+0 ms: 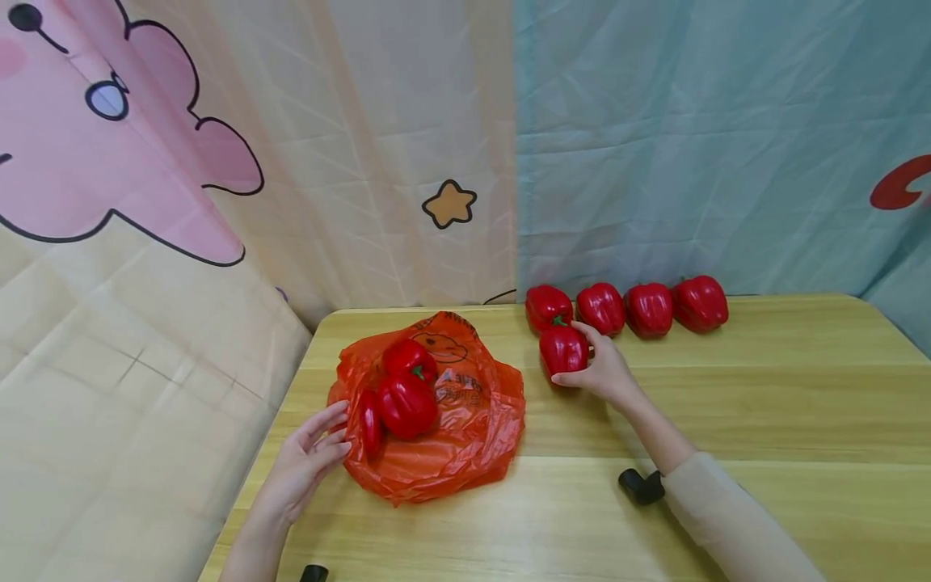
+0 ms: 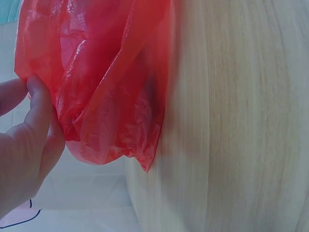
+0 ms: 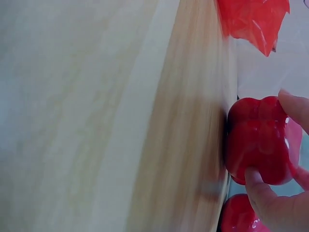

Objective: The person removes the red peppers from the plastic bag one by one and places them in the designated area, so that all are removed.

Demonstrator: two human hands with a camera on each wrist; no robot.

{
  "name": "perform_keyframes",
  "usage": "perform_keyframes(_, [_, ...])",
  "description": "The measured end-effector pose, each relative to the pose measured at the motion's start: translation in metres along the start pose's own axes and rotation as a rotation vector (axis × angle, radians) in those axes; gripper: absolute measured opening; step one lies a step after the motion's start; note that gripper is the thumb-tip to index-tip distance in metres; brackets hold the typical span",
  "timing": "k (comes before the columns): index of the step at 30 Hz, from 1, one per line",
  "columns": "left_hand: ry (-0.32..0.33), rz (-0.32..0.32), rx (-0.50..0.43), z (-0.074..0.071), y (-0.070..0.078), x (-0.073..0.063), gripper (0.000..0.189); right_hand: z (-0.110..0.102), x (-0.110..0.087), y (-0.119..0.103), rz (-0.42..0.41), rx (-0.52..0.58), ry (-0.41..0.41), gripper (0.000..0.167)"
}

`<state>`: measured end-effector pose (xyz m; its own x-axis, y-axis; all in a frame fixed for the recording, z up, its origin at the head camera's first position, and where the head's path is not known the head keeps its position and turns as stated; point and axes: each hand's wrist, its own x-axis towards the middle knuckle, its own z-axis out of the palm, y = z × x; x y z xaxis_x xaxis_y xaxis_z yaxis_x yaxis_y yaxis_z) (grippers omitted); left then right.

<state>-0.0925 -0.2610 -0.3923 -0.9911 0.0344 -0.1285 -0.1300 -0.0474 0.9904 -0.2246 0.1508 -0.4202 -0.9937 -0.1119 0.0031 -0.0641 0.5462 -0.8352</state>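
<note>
A red bell pepper [image 1: 563,354] with a green stem is gripped by my right hand [image 1: 607,368], thumb on the near side and fingers on the far side. In the right wrist view this pepper [image 3: 260,140] is between thumb and fingertips. To the left, an orange-red plastic bag [image 1: 473,461] lies spread on the table with its mouth open. Inside it are bell peppers [image 1: 409,404], one partly covered by the bag's edge. My left hand [image 1: 309,461] holds the bag's left rim with its fingertips; the left wrist view shows them at the thin plastic [image 2: 96,96].
Several more red bell peppers [image 1: 650,309] stand in a row along the back edge of the wooden table [image 1: 764,420], against a printed curtain [image 1: 655,145]. A black object [image 1: 642,487] lies near my right forearm, and another black piece [image 1: 314,573] shows at the front edge.
</note>
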Motion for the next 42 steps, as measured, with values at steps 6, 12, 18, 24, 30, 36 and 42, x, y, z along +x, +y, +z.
perform_keyframes(6, [0.006, -0.006, 0.009, 0.0, 0.0, 0.0, 0.051, 0.001, 0.002, 0.001, -0.008, -0.003, 0.009, 0.091])
perform_keyframes(12, [0.011, -0.017, 0.012, 0.0, 0.001, 0.0, 0.051, 0.002, 0.002, 0.001, -0.01, 0.001, 0.017, 0.091])
perform_keyframes(18, [0.011, -0.019, 0.013, 0.001, 0.002, 0.0, 0.052, 0.0, 0.001, -0.001, -0.011, 0.016, 0.024, 0.088])
perform_keyframes(24, [0.006, -0.017, 0.007, 0.001, 0.002, 0.0, 0.052, -0.006, 0.001, -0.005, -0.03, 0.054, 0.044, 0.084])
perform_keyframes(30, [0.008, -0.015, 0.005, 0.001, 0.002, 0.0, 0.052, -0.015, 0.004, -0.014, -0.073, 0.039, 0.047, 0.08])
perform_keyframes(36, [0.0, -0.008, 0.001, 0.001, 0.002, -0.001, 0.05, -0.025, 0.006, -0.031, -0.091, 0.013, 0.06, 0.074])
perform_keyframes(42, [-0.01, 0.0, -0.003, 0.001, 0.002, -0.001, 0.049, -0.024, 0.006, -0.047, -0.075, 0.026, -0.014, 0.067])
